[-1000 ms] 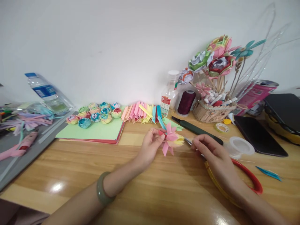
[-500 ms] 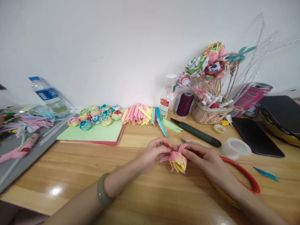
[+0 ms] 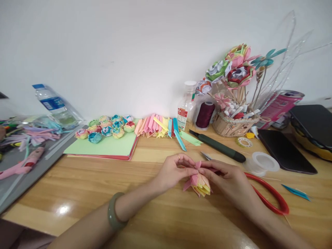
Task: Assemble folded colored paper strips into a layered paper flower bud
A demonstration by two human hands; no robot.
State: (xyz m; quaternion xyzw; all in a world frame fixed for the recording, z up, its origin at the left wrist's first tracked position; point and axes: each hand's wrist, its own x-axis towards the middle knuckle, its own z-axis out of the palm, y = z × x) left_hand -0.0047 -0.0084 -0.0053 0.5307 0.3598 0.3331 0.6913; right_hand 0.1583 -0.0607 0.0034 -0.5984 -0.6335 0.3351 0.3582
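Two-handed work on a folded-paper flower (image 3: 199, 185), seen from above a wood-grained table (image 3: 145, 214). The flower, pink at its outer petals and yellow at its centre, sits just above the front middle of the table, its yellow end tilted down and toward the viewer. The left hand (image 3: 176, 172), with a ring on one finger, pinches the flower's upper end between thumb and fingers; the forearm behind it bears a green bangle (image 3: 114, 211). The right hand (image 3: 228, 178) grips the same end from the opposite side, its thumb pressed on the pink paper and its other fingers partly hidden behind. The two thumbs nearly meet. Scissors with a red handle (image 3: 282, 202) lie beside the right hand and are partly covered by it. Beyond the hands, from left to right: small paper flowers (image 3: 106, 130) clustered on a green sheet (image 3: 101, 148); a row of folded strips (image 3: 153, 126) — orange, pink, yellow and blue; a clear bottle (image 3: 184, 112) with a white cap; a spool of dark purple thread (image 3: 204, 116); and a basket (image 3: 225, 127) holding larger paper blooms (image 3: 240, 74). A dark green cutter (image 3: 221, 147) lies slantwise before the basket, with a white spool (image 3: 267, 162) and a phone (image 3: 287, 152) farther right. A folded blue piece (image 3: 295, 192) rests near the scissors.
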